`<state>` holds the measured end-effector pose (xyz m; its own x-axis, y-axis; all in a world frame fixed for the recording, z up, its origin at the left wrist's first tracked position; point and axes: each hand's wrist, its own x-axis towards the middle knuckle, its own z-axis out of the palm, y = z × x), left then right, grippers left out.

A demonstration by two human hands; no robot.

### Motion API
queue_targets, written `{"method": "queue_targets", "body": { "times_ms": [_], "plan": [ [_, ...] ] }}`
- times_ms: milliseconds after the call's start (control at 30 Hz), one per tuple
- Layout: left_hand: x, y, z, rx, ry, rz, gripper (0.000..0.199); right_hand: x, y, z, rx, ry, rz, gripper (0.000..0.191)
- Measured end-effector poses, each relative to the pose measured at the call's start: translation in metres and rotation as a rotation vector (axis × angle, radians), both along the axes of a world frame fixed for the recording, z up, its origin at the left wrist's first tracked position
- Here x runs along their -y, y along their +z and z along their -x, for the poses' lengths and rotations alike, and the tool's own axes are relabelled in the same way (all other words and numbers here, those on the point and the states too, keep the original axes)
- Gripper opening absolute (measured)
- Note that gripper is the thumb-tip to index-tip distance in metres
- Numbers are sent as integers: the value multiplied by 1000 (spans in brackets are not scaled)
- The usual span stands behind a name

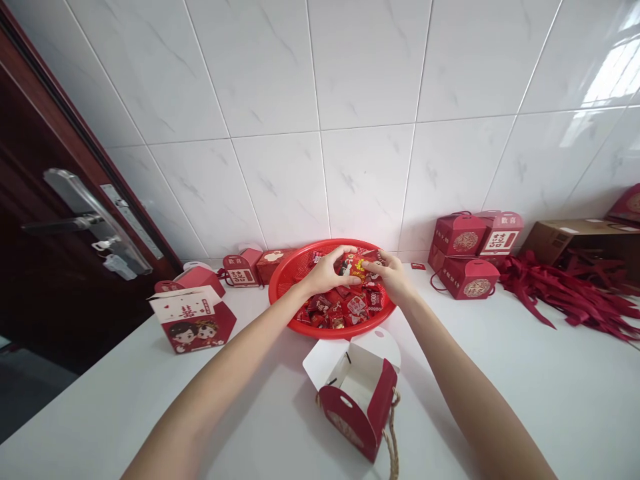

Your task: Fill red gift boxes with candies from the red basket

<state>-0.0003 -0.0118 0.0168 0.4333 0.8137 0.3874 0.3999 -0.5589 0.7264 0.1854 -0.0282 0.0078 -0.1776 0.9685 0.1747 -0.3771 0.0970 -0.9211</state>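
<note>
My left hand (327, 272) and my right hand (394, 277) are together over a red plastic basket (278, 275). Between them they grip a red candy packet (355, 267) with yellow lettering, fingers closed on its two sides. Another dark red wrapper shows behind it by my right fingertips; whether it is also held I cannot tell. Several red-wrapped candies (336, 308) lie in the basket below. Nearer to me, between my forearms, a dark red gift box (357, 417) stands with its flaps open, its white inside showing, and a twine handle (393, 433) hanging at its right.
On the left stand a red-and-white box (200, 327) with cartoon figures and a small handled box (241, 272). Several red boxes (467, 279) are stacked at right, beside a heap of red ribbons (570, 293) and a cardboard box (575, 233). A tiled wall (370, 173) backs the white table.
</note>
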Motion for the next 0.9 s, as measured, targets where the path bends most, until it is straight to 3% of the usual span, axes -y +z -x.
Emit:
{"method": "queue_targets", "body": {
  "times_ms": [133, 333, 400, 500, 633, 767, 900],
  "plan": [
    [1, 1, -1, 39, -1, 34, 86, -3, -1, -2, -59, 4, 34, 39],
    [3, 0, 1, -9, 32, 75, 99, -5, -5, -3, 78, 89, 7, 35],
    [4, 1, 4, -37, 36, 136, 107, -6, -6, -1, 52, 57, -3, 35],
    [4, 4, 8, -192, -44, 327, 88, -7, -5, 1, -62, -59, -7, 31],
    [4, 5, 9, -682, -161, 520, 41, -7, -5, 2, -110, -120, 11, 27],
    [8, 5, 4, -886, -167, 563, 39, -6, -5, 2, -85, -104, 4, 28],
    [8, 4, 3, -936, -192, 641, 59, -4, -4, 2, -53, -100, -8, 29]
  ]
}}
